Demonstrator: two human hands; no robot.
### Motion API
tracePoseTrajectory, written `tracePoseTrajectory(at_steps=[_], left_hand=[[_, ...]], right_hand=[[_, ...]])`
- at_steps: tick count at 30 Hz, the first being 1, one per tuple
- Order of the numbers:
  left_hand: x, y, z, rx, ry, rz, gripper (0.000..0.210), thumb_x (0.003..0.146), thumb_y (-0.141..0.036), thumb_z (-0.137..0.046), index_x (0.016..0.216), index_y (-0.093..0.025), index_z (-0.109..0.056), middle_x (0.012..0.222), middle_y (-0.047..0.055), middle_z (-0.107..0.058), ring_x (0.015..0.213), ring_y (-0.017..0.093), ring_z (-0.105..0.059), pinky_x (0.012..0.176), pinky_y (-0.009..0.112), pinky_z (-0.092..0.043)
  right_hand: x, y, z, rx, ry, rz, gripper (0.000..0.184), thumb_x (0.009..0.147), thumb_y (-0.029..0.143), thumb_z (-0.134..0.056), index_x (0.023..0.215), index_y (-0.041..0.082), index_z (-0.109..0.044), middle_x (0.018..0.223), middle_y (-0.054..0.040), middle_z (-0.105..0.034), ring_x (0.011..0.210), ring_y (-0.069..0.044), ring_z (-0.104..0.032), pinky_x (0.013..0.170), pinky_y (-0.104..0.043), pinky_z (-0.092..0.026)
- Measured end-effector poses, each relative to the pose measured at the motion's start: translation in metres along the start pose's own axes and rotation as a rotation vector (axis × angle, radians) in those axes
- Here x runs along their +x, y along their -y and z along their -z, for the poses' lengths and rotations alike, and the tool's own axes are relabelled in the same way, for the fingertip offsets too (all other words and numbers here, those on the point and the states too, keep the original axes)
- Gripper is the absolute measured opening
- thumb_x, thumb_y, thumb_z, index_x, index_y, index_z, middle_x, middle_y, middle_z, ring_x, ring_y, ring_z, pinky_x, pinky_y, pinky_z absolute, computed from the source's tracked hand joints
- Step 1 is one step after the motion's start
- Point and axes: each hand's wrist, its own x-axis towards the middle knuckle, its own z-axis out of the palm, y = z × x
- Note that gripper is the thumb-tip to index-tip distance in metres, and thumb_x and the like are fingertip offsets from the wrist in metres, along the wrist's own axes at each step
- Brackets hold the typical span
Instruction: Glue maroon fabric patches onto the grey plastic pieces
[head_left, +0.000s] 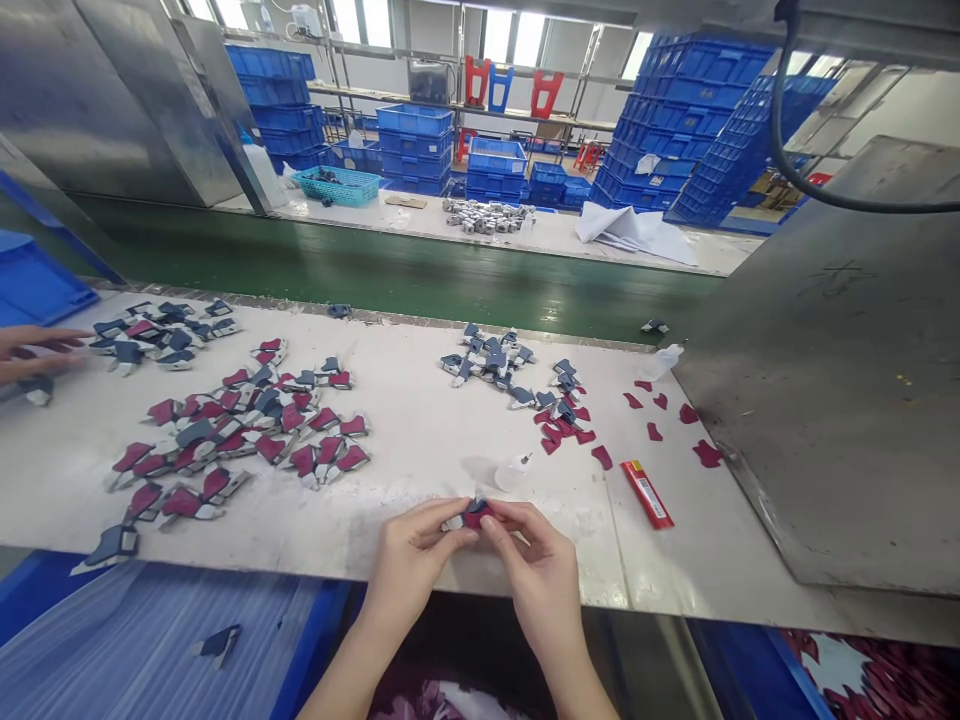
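Observation:
Near the front edge of the white table, a small part with a maroon face, dark blue edge and pale end (pixel 475 516) is pinched between both hands. My left hand (pixel 414 545) grips its left side with thumb and fingers. From the right, my right hand (pixel 536 550) presses its thumb on the maroon face. Just beyond them lies a small clear squeeze bottle (pixel 513 471). Dark blue parts (pixel 491 358) are heaped ahead, beside loose maroon pieces (pixel 553 432). To the left spreads a large group of maroon-faced parts (pixel 232 425).
Another person's hand (pixel 37 350) reaches in at far left, by more dark parts (pixel 169 330). A red packet (pixel 646 495) and a second clear bottle (pixel 661 362) lie to the right, before a metal panel (pixel 840 400). A green conveyor belt (pixel 390 275) runs behind the table.

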Motion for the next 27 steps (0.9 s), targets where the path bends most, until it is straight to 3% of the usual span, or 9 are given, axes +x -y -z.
tracePoseTrajectory(at_steps=[6, 18, 22, 25, 27], left_hand=[[-0.002, 0.002, 0.0, -0.075, 0.018, 0.011, 0.028, 0.067, -0.027, -0.08, 0.094, -0.02, -0.08, 0.106, 0.007, -0.076, 0.097, 0.028, -0.073, 0.083, 0.038, -0.064], [-0.001, -0.007, 0.001, -0.169, -0.023, 0.069, 0.02, 0.066, -0.024, -0.081, 0.084, -0.019, -0.08, 0.094, 0.006, -0.08, 0.093, 0.027, -0.075, 0.087, 0.034, -0.062], [-0.005, -0.012, 0.004, -0.169, 0.021, 0.105, 0.022, 0.067, -0.026, -0.081, 0.088, -0.018, -0.08, 0.096, 0.006, -0.08, 0.096, 0.027, -0.074, 0.087, 0.033, -0.062], [-0.009, -0.02, 0.005, -0.18, 0.053, 0.115, 0.034, 0.066, -0.027, -0.083, 0.098, -0.018, -0.077, 0.1, 0.008, -0.079, 0.1, 0.029, -0.073, 0.088, 0.035, -0.062], [-0.011, -0.026, 0.006, -0.174, 0.073, 0.132, 0.044, 0.066, -0.027, -0.084, 0.108, -0.017, -0.075, 0.101, 0.009, -0.079, 0.101, 0.03, -0.072, 0.09, 0.037, -0.061]], right_hand=[[0.0, -0.006, -0.001, 0.01, -0.041, -0.017, 0.019, 0.078, 0.036, -0.075, 0.088, 0.02, -0.076, 0.084, -0.006, -0.071, 0.082, -0.021, -0.07, 0.073, -0.034, -0.062], [-0.006, -0.005, -0.002, -0.314, -0.079, 0.346, 0.013, 0.086, 0.025, -0.067, 0.091, 0.026, -0.079, 0.083, -0.0042, -0.061, 0.075, -0.016, -0.064, 0.064, -0.027, -0.059], [-0.003, 0.0, 0.004, -0.224, -0.037, 0.21, 0.015, 0.084, 0.031, -0.07, 0.097, 0.028, -0.078, 0.097, -0.0056, -0.063, 0.084, -0.017, -0.065, 0.067, -0.028, -0.06], [0.0, 0.006, 0.013, -0.042, 0.157, 0.01, 0.028, 0.084, 0.036, -0.07, 0.11, 0.029, -0.073, 0.11, -0.0062, -0.065, 0.096, -0.02, -0.065, 0.078, -0.032, -0.059], [0.001, 0.011, 0.019, 0.058, 0.269, -0.06, 0.028, 0.084, 0.037, -0.07, 0.11, 0.029, -0.073, 0.105, -0.0053, -0.067, 0.095, -0.02, -0.065, 0.081, -0.033, -0.057]])
